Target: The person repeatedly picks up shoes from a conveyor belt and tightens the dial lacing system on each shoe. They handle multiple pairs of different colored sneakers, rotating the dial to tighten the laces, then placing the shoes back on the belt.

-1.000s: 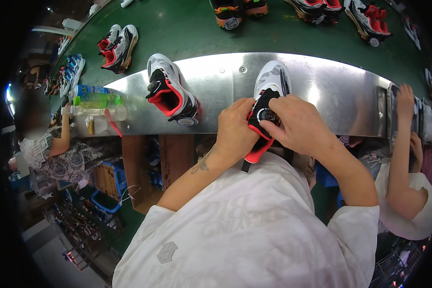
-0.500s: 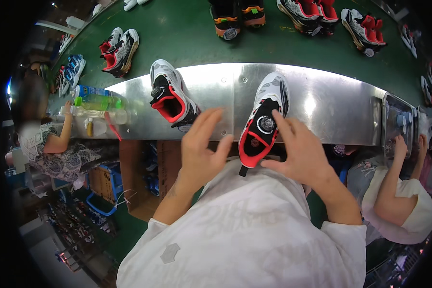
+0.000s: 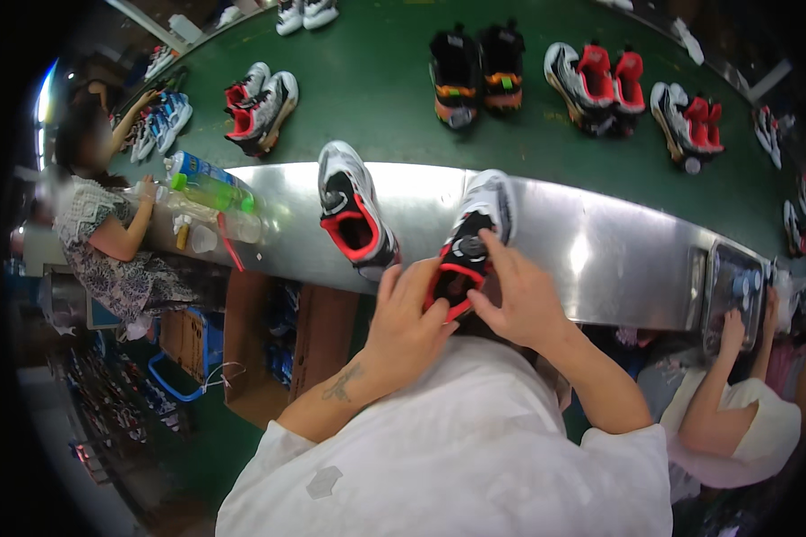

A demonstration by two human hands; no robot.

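Both my hands are on a white, grey and black sneaker [image 3: 489, 208] with a red-lined collar and a round dial on its tongue. It points away from me at the metal ledge's near edge. My left hand [image 3: 405, 315] grips the left side of the collar, its thumb by the heel opening. On the other side my right hand [image 3: 524, 300] holds the collar, index finger beside the dial and thumb at the opening's edge. Its matching sneaker [image 3: 347, 199] stands to the left on the ledge, touched by neither hand. My fingers partly cover the heel of the held one.
Beyond the metal ledge [image 3: 600, 242], a green surface [image 3: 367, 107] carries several pairs of sneakers, including a black and orange pair [image 3: 457, 79]. Bottles [image 3: 208, 192] lie at the left near a seated person. A clear tray [image 3: 733, 291] is at the right, by another person's hands.
My left hand has moved right, from open in the air onto the sneaker's collar. The right hand has closed in on its other side. The whole view has shifted.
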